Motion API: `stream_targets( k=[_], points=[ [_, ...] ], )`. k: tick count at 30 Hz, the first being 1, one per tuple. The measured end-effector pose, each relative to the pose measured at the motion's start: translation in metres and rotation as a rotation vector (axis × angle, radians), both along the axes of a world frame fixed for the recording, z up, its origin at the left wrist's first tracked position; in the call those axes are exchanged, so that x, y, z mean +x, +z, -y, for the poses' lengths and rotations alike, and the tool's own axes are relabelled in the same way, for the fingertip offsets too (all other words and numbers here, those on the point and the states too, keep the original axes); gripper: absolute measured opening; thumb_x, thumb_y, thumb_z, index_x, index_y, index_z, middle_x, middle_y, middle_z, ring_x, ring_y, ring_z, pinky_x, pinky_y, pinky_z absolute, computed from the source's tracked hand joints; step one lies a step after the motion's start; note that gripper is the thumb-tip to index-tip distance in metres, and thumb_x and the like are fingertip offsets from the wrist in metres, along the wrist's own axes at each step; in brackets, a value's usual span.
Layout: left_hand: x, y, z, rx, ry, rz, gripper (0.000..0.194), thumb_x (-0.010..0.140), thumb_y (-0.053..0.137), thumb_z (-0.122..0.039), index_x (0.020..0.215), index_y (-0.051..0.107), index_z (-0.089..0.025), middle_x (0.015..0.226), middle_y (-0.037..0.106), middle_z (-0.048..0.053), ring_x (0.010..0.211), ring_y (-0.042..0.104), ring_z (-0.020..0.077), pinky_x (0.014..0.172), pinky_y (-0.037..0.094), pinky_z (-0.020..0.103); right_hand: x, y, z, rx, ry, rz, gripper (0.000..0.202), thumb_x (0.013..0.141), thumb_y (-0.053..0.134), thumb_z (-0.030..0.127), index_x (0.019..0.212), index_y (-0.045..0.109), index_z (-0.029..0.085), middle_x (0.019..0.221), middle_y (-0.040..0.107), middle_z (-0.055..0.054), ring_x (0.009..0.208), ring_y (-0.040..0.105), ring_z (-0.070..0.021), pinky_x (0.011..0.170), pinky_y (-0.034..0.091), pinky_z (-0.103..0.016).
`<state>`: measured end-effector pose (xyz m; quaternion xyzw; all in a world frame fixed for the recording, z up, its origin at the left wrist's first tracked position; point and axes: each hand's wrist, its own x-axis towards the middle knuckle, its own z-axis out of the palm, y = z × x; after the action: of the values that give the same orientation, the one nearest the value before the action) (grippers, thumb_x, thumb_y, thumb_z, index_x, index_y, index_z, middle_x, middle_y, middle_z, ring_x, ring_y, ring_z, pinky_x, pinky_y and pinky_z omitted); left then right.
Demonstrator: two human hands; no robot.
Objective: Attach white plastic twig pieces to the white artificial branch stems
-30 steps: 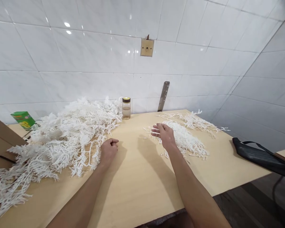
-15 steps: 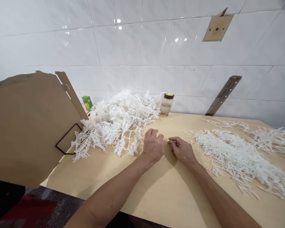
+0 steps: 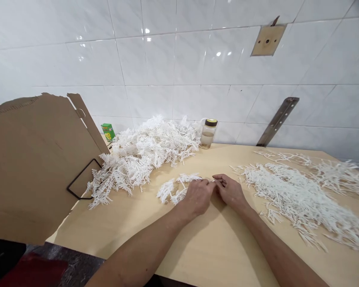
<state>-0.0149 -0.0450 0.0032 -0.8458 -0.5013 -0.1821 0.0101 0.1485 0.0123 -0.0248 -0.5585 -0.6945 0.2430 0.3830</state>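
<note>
My left hand (image 3: 199, 196) is closed on the stem end of a white plastic branch (image 3: 166, 190), whose feathery tips spread out to its left over the table. My right hand (image 3: 231, 192) is pinched shut, its fingertips meeting those of my left hand. Whatever lies between the right fingertips is too small and too hidden to make out. Behind my left hand rises a big heap of similar white branches (image 3: 155, 139). On the right, longer white branches (image 3: 296, 195) lie flat in a bundle.
A clear bottle with a dark lid (image 3: 208, 134) stands by the tiled wall, and a small green box (image 3: 108, 132) sits beyond the heap. To the left are an upright cardboard sheet (image 3: 42, 163) and a black wire frame (image 3: 74, 187). A metal bracket (image 3: 278, 121) leans at the wall.
My left hand has closed and moved slightly right, drawing a white branch away from the heap until its fingertips meet my right hand. My right hand has stayed almost in place.
</note>
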Motion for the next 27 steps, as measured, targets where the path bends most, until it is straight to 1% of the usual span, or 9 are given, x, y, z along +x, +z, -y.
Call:
stream_targets(
  k=[2,5,8,10,13,15,20,23,27],
  points=[
    [0.006,-0.003,0.004,0.084,-0.086,0.054,0.027,0.082,0.046,-0.003,0.103,0.057,-0.016,0.105,0.065,0.01,0.1,0.059,0.0222,0.089,0.045,0.035,0.002,-0.002,-0.001,0.038,-0.011,0.011,0.024,0.079,0.052,0.027,0.094,0.07,0.02,0.087,0.076,-0.006,0.078,0.07,-0.0197,0.075,0.054,-0.032],
    [0.002,-0.005,0.003,0.14,-0.142,0.104,0.033,0.08,0.046,0.0,0.108,0.055,-0.016,0.107,0.065,0.01,0.106,0.056,0.0222,0.094,0.044,0.036,0.004,-0.004,-0.002,0.054,0.015,0.021,0.027,0.077,0.052,0.024,0.098,0.069,0.02,0.09,0.076,-0.006,0.077,0.069,-0.0191,0.075,0.054,-0.032],
    [-0.005,-0.009,-0.003,0.149,-0.148,0.134,0.042,0.08,0.046,0.001,0.117,0.052,-0.015,0.099,0.066,0.009,0.101,0.058,0.022,0.093,0.045,0.036,0.004,-0.005,-0.001,0.055,0.104,0.045,0.038,0.075,0.051,0.022,0.109,0.067,0.02,0.097,0.075,-0.006,0.075,0.067,-0.0183,0.074,0.053,-0.032],
    [-0.007,-0.012,-0.008,0.151,-0.154,0.17,0.041,0.081,0.046,0.0,0.119,0.052,-0.016,0.098,0.067,0.008,0.098,0.059,0.0208,0.092,0.046,0.035,0.004,-0.003,0.002,0.058,0.189,0.068,0.043,0.073,0.05,0.02,0.113,0.066,0.02,0.093,0.074,-0.004,0.074,0.065,-0.0181,0.072,0.052,-0.031],
    [-0.008,-0.015,-0.012,0.157,-0.144,0.234,0.043,0.083,0.046,0.0,0.122,0.052,-0.018,0.107,0.066,0.007,0.102,0.059,0.0188,0.093,0.046,0.032,0.004,0.001,0.006,0.071,0.296,0.108,0.043,0.071,0.048,0.017,0.109,0.067,0.02,0.083,0.073,-0.002,0.071,0.063,-0.0181,0.067,0.05,-0.029],
    [-0.009,-0.016,-0.013,0.153,-0.094,0.229,0.041,0.083,0.047,-0.001,0.12,0.053,-0.019,0.108,0.066,0.007,0.102,0.058,0.0194,0.093,0.045,0.033,0.004,0.003,0.008,0.067,0.321,0.123,0.04,0.071,0.048,0.017,0.106,0.068,0.02,0.085,0.073,-0.002,0.071,0.063,-0.0177,0.067,0.05,-0.029],
    [-0.016,-0.014,-0.017,0.111,0.104,0.123,0.024,0.088,0.047,-0.01,0.107,0.062,-0.015,0.099,0.066,0.011,0.095,0.057,0.0242,0.089,0.045,0.039,0.002,0.001,0.007,0.041,0.216,0.092,0.027,0.081,0.055,0.032,0.1,0.071,0.022,0.09,0.076,-0.003,0.076,0.068,-0.0191,0.075,0.052,-0.031],
    [-0.022,-0.014,-0.023,0.076,0.098,0.121,0.023,0.092,0.045,-0.014,0.097,0.067,-0.015,0.092,0.068,0.01,0.093,0.057,0.0236,0.088,0.046,0.037,-0.001,-0.001,0.006,0.067,0.165,0.062,0.025,0.082,0.058,0.039,0.092,0.073,0.022,0.084,0.076,-0.004,0.074,0.068,-0.0198,0.073,0.052,-0.032],
    [-0.026,-0.013,-0.03,0.045,0.106,0.266,0.022,0.093,0.047,-0.018,0.089,0.069,-0.018,0.086,0.067,0.007,0.088,0.058,0.0206,0.084,0.046,0.033,-0.002,0.0,0.004,0.047,0.158,-0.026,0.027,0.082,0.059,0.042,0.089,0.074,0.022,0.082,0.076,-0.004,0.072,0.068,-0.0192,0.07,0.052,-0.03]
  ],
)
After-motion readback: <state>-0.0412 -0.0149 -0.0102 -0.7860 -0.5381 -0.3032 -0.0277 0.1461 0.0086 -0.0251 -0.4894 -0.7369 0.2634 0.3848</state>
